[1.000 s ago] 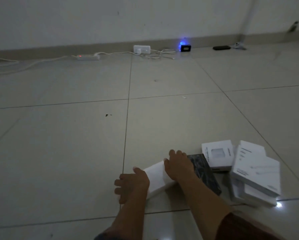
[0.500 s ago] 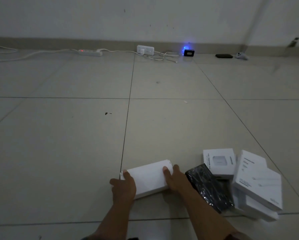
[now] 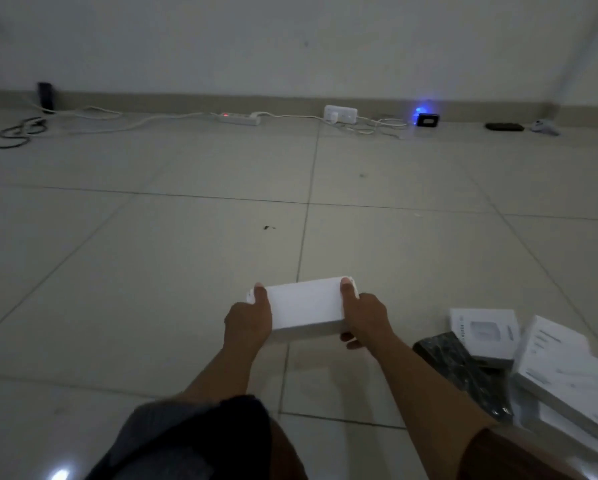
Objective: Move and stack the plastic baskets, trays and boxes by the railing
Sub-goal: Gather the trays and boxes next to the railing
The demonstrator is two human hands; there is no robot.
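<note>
A plain white box [image 3: 304, 306] is held low over the tiled floor, one hand on each short end. My left hand [image 3: 248, 317] grips its left end and my right hand [image 3: 363, 315] grips its right end. At the lower right lies a heap of more boxes: a small white square box [image 3: 484, 332], a dark wrapped box [image 3: 464, 372] and a larger white box [image 3: 564, 372] resting on others below it.
Along the far wall run white power strips [image 3: 238, 117] with cables, a white adapter [image 3: 340, 114], a device with a blue light [image 3: 425, 119] and a flat black item [image 3: 503, 126]. Black cable coils at the far left [image 3: 17, 131]. My dark-clothed knee [image 3: 193, 441] fills the bottom.
Both hands closed on the ends of the white box and lifted it off the floor, away from the heap. The view swung left, showing more of the wall cables.
</note>
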